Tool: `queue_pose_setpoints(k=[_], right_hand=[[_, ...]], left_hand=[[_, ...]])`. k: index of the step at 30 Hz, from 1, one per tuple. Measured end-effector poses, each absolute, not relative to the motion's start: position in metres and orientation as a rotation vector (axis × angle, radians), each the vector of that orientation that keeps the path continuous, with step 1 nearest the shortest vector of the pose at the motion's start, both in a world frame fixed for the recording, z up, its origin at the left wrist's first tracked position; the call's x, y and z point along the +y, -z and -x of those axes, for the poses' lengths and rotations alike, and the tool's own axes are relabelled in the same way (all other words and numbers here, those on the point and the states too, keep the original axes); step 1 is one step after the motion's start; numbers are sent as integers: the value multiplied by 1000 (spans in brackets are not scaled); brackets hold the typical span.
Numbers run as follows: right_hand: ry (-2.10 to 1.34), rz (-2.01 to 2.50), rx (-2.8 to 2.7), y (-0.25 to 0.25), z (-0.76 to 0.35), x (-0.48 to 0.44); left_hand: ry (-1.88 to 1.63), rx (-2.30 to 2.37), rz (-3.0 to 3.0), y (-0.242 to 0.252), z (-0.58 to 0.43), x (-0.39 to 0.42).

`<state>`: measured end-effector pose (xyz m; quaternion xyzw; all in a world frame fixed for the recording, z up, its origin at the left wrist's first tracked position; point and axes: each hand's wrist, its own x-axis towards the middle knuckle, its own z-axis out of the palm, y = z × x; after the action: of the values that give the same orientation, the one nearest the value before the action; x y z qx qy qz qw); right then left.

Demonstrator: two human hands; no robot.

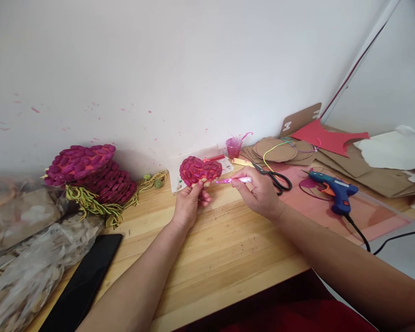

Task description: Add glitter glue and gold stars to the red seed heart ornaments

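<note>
My left hand (190,203) grips the near edge of a roundish disc (200,170) covered in glossy magenta, shell-like pieces. A few pale pieces show along its lower edge, beside my thumb. Closed around a white-handled paintbrush (242,180), my right hand (259,191) points the pink-smeared tip left at that pale edge. Whether the tip touches is too small to tell. Under and behind the disc lies a white sheet (174,182) with small marks. A clear cup of pink paint (234,147) stands behind, with a pink stick leaning out.
At left are stacked magenta discs (86,166) with yellow-green tassels (100,205), plastic bags (38,272) and a black flat object (86,281). To the right lie black scissors (280,182), cardboard circles (275,150), red card (332,138) and a blue glue gun (339,189) with its cord.
</note>
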<state>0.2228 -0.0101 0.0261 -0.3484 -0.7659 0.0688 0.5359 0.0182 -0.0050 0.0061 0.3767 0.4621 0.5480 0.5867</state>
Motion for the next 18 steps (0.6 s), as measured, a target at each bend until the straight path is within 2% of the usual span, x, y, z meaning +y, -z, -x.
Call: queue_pose_setpoints(k=[18], right_hand=[[-123,827,-1796,-26,-222,-10]], left_hand=[[-1282,1052,-844,-8,-17,-5]])
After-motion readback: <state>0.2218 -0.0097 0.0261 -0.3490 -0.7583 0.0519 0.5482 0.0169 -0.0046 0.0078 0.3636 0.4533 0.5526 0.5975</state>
